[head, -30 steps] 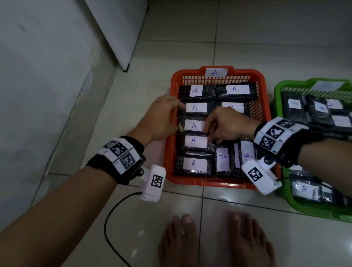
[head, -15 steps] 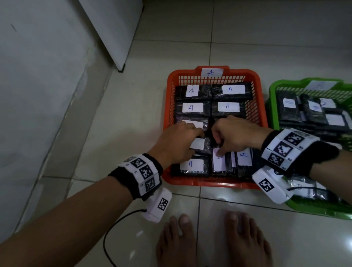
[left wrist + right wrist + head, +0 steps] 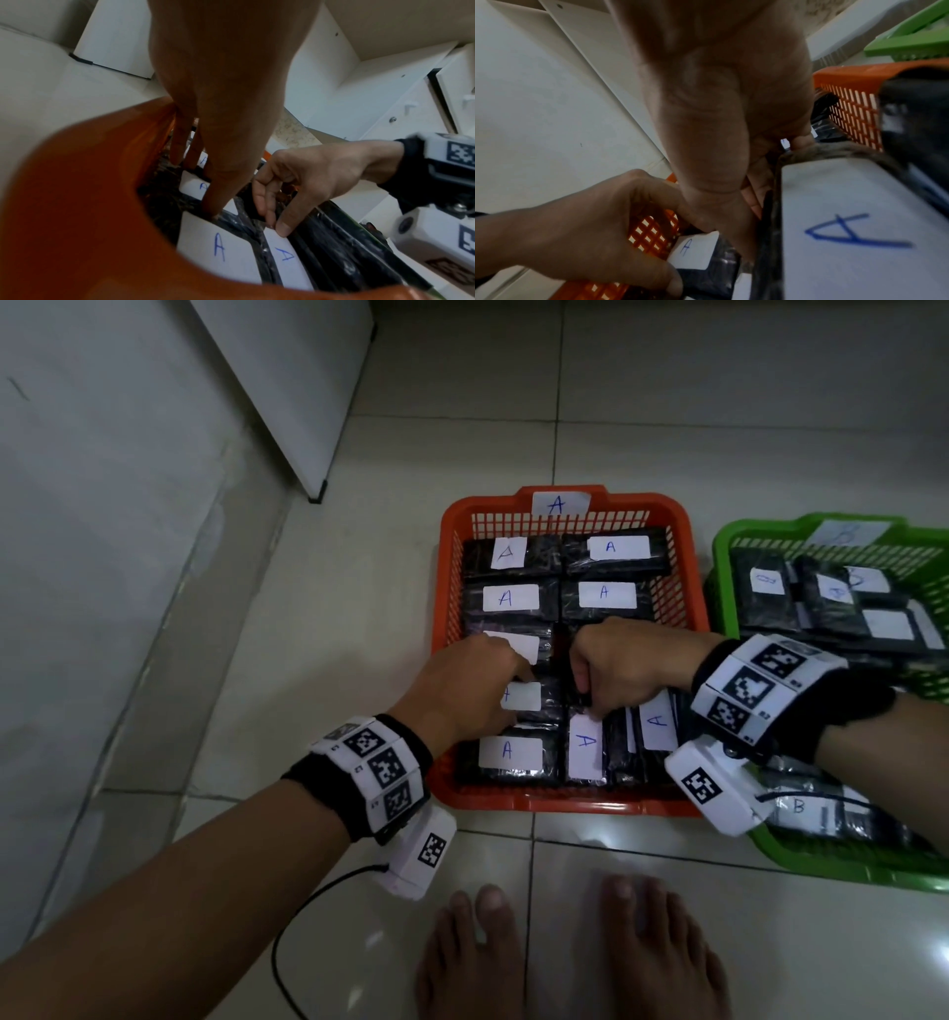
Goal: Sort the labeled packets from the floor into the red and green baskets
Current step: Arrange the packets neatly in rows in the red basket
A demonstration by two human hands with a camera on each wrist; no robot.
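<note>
Packets labeled A [image 3: 510, 751] fill the red basket [image 3: 441, 588] almost edge to edge: flat rows on the left and far side, a few stood on edge at the near right, probably because no flat room is left there. Packets marked B sit in the green basket [image 3: 719, 546] to the right, touching or nearly touching the red one. No loose packets show on the floor [image 3: 308, 618] in these views, so sorting looks close to done and this seems to be tidying. My left hand [image 3: 464, 683] reaches in over the left wall, fingers mostly straight and pointing down; one fingertip presses the seam between two flat packets [image 3: 213, 213], likely to hold that column in place. That grip is apart, holding nothing that I can see. My right hand [image 3: 624, 667] is curled over the middle of the basket; the thumb tip [image 3: 282, 230] touches the top edge of an upright packet [image 3: 585, 747] and the fingers bend against its dark side. It looks like a pinch to seat or straighten that packet, but whether the right grip truly clamps it I cannot tell. Both hands nearly meet over the basket's middle.
</note>
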